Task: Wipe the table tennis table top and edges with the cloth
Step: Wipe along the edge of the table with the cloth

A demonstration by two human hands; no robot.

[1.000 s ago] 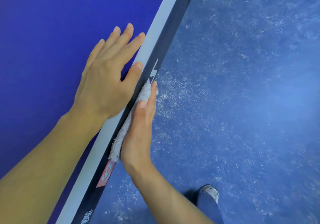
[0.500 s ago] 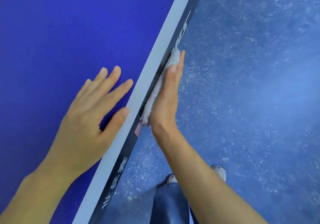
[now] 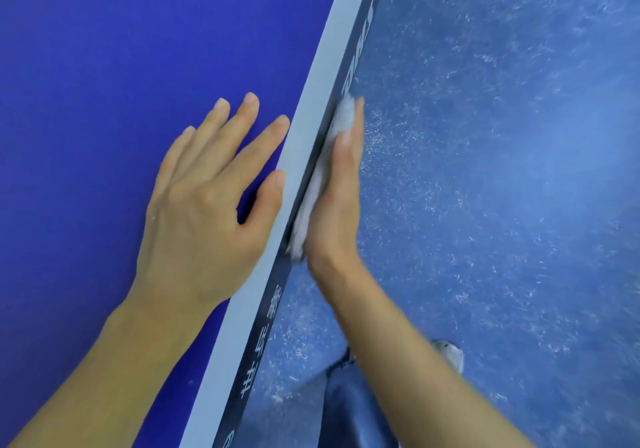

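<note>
Both our grips are loose: left hand (image 3: 204, 205) flat on the surface (image 3: 104, 66), right hand (image 3: 337, 212) at its 3 o'clock only pressing the cloth (image 3: 317, 187) (no pinch), so it could fall.

White Chinese characters (image 3: 260, 345) run along the dark side edge (image 3: 282, 274) of the tabletop (image 3: 104, 66), low in the view. They look like 世乒赛, though the last one is blurred. Below them, at the lower border of the view, a rounded white mark (image 3: 229, 439) is cut off and cannot be read; farther up the same edge stands slanted white lettering (image 3: 360, 42), seen so steeply and so smeared that no letter can be made out.
</note>
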